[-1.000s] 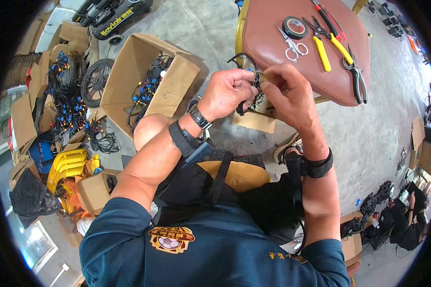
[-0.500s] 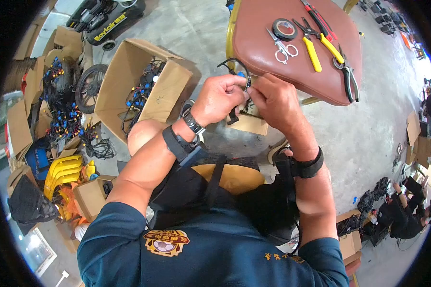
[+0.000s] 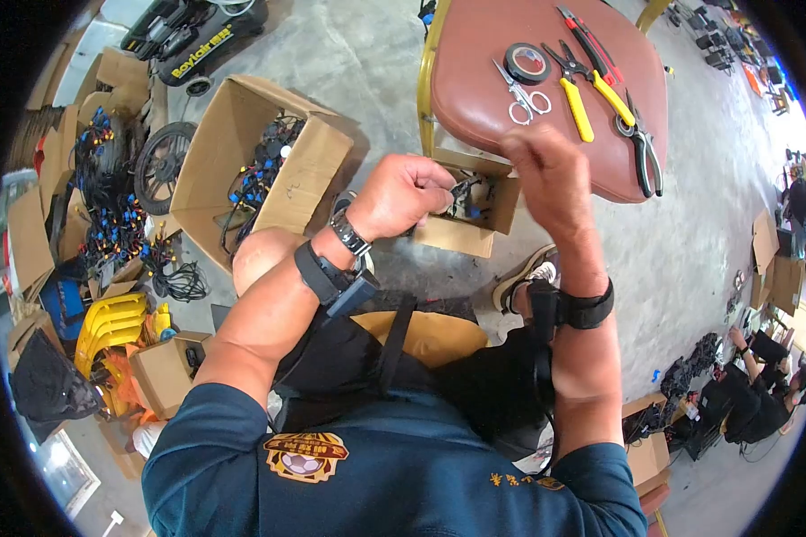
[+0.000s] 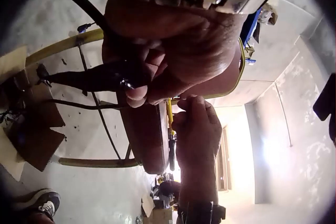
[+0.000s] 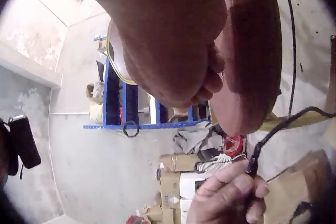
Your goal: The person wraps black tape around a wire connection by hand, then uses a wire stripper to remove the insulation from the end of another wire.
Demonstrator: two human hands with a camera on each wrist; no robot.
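My left hand pinches a black cable between thumb and fingers. In the left wrist view a thick, dark wrapped part of the cable hangs from the fingers, with a thinner lead beside it. My right hand is raised apart from the left, by the front edge of the chair seat. Its fingers are curled, and nothing shows between them. Below the hands stands a small open carton with dark parts inside.
On the seat lie scissors, black tape, yellow-handled pliers, a red-and-black cutter and black-handled pliers. A large carton of wiring stands left, near heaped cables. Another person is at far right.
Both hands were together at the cable; the right hand has let go and moved up and right, towards the seat. The left hand keeps its hold. The whole view has shifted slightly.
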